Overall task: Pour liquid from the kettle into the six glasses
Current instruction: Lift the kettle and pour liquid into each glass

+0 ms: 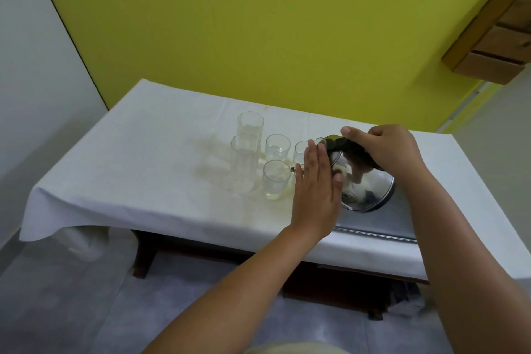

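Observation:
A shiny steel kettle (365,181) is tilted to the left over the table, its spout tip at the rim of the near short glass (276,181). My right hand (385,149) grips the kettle's dark handle from above. My left hand (314,187) lies flat with its fingers apart against the kettle's left side. Two tall glasses (244,164) stand at the left, one behind the other. Behind the near glass stands another short glass (277,147). A further short glass (300,151) is partly hidden by my left fingers. Any other glass is hidden.
A white cloth with pale yellowish stains covers the table (143,158). A flat metal tray (382,224) lies under the kettle at the table's front right. The yellow wall rises right behind the table. A wooden shelf (494,37) hangs at the upper right.

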Demonstrator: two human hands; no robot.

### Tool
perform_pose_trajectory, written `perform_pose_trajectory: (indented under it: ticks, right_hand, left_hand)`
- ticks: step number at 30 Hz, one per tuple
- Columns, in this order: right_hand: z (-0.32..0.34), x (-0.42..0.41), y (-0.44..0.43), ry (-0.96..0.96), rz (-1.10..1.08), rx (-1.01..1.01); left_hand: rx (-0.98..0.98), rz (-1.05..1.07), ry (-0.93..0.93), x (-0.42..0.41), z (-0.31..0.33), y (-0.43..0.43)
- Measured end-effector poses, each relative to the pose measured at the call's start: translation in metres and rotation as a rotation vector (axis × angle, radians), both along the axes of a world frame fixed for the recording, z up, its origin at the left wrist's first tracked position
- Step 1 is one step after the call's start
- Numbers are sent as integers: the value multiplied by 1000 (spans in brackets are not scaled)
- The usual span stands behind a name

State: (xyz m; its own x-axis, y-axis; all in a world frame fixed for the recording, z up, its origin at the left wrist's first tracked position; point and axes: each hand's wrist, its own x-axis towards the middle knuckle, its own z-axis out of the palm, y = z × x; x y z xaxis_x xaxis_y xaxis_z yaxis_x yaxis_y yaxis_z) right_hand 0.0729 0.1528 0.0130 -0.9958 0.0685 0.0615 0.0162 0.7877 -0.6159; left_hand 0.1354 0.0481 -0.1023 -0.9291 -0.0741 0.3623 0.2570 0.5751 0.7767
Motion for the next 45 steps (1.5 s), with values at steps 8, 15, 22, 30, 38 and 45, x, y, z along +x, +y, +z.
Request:
perform_pose_trajectory:
  ticks: [8,15,22,30,38,45]
  right_hand:
    - [-10,2,28,-30,-37,-275]
    - [-15,3,47,-67,-88,-472]
    - [-19,4,63,-27,-140,-511]
    - [-16,-3,71,11,-94,-280]
    - [-2,-21,64,12,37,17]
    - [-2,-31,57,18,136,92]
  left_hand:
    - [-114,-69,65,-6,9,2]
    - [-211,-52,102,-12,26,13]
    - [-228,-15,90,-12,30,38]
    - [-143,65,36,-14,18,67]
    - [-11,192,-34,-17,9,85]
    - [39,295,-28,-22,7,93]
